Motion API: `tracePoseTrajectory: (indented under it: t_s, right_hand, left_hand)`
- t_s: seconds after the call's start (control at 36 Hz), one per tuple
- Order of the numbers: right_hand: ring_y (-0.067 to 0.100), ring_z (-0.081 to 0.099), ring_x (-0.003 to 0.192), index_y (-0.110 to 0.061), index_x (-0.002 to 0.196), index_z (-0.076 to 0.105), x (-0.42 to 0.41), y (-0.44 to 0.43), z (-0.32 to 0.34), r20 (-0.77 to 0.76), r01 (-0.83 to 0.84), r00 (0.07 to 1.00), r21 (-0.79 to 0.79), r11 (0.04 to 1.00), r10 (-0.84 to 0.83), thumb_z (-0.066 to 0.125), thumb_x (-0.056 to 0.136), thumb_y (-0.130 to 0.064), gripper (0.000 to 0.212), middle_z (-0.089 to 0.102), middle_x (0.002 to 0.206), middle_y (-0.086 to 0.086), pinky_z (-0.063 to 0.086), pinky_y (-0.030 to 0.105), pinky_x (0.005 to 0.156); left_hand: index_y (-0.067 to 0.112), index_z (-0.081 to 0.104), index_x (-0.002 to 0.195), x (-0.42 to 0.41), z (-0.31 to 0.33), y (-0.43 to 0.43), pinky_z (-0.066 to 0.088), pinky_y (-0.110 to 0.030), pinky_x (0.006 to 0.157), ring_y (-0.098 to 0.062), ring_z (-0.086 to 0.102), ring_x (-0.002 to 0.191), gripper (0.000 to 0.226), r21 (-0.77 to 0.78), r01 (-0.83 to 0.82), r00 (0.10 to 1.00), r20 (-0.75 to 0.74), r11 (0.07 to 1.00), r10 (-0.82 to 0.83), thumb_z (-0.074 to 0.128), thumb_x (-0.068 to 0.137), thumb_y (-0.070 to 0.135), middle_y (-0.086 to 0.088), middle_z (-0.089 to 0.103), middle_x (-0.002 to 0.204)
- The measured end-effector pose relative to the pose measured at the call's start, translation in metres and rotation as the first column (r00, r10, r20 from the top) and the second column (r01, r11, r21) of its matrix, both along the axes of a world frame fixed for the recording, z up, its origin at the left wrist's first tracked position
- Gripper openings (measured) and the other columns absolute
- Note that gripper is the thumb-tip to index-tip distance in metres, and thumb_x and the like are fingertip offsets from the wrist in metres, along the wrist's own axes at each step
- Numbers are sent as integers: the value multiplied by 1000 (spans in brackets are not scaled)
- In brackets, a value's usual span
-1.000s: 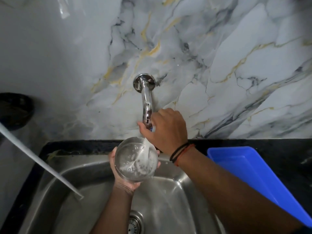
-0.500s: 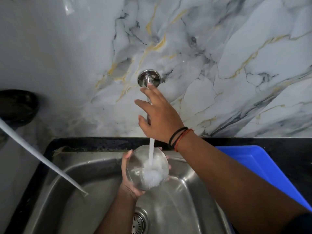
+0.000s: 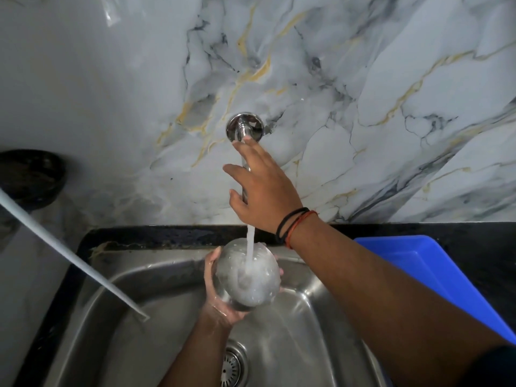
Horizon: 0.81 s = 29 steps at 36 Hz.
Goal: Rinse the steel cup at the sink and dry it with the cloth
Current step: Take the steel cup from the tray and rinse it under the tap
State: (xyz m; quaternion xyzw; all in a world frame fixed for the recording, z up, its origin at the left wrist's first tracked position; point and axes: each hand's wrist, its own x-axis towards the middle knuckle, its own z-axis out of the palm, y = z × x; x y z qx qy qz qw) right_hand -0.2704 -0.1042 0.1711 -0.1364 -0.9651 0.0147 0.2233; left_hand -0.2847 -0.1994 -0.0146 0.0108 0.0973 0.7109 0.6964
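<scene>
Both hands are busy over the sink (image 3: 173, 275): the left hand (image 3: 220, 297) cradles the steel cup (image 3: 247, 275) from below, fingers wrapped round its wall, while the right hand (image 3: 262, 188) hovers with fingers spread and loose, gripping nothing, in front of the tap (image 3: 245, 129). A second ago that hand was closed on the tap's end; now it has let go, and the water (image 3: 250, 241) runs in a full stream straight into the cup, which froths to the brim. So the rinse seems properly under way, the drying not yet begun; no cloth is in sight. The cup sits just inside the basin's back edge, with open room below toward the drain (image 3: 233, 364). A blue tray (image 3: 435, 277) crowds the right side, and a white pipe (image 3: 69, 258) slants in from the left.
</scene>
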Motion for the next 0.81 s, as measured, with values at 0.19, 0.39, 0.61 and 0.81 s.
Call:
tracePoseTrajectory:
  t_s: [0.19,0.39,0.61,0.81]
  right_hand:
    - [30,22,143,-8,108,64,-1,-3,-2,-39,20,999,-18,1000,-20,59,79,-12,30,41,146,14,33,47,110]
    - [31,23,143,-8,108,64,-2,-3,-6,-60,21,998,-17,1000,-22,59,79,-9,30,41,146,14,37,49,108]
    - [31,25,142,-8,106,65,-3,-4,-9,-109,18,994,-35,999,-22,58,79,-8,28,43,145,14,44,47,102]
    - [32,19,144,-6,136,43,-1,-6,-18,-160,15,987,-39,999,-21,57,81,-11,57,29,152,19,38,47,108]
  left_hand:
    - [12,67,89,-3,-17,-14,58,-40,38,-31,67,62,37,-481,-344,939,-157,806,307,54,94,47,-16,63,84]
    - [1,61,127,-3,4,-9,50,-63,90,-48,61,107,96,-285,-164,976,94,944,198,76,58,66,-28,64,120]
    - [-2,64,124,-6,10,-11,54,-52,89,-42,58,110,101,-291,-120,992,-4,949,124,74,58,74,-26,62,123]
    - [10,80,85,-14,17,-11,50,-62,94,-42,70,97,65,-447,-58,962,-264,893,-69,84,52,66,-23,75,101]
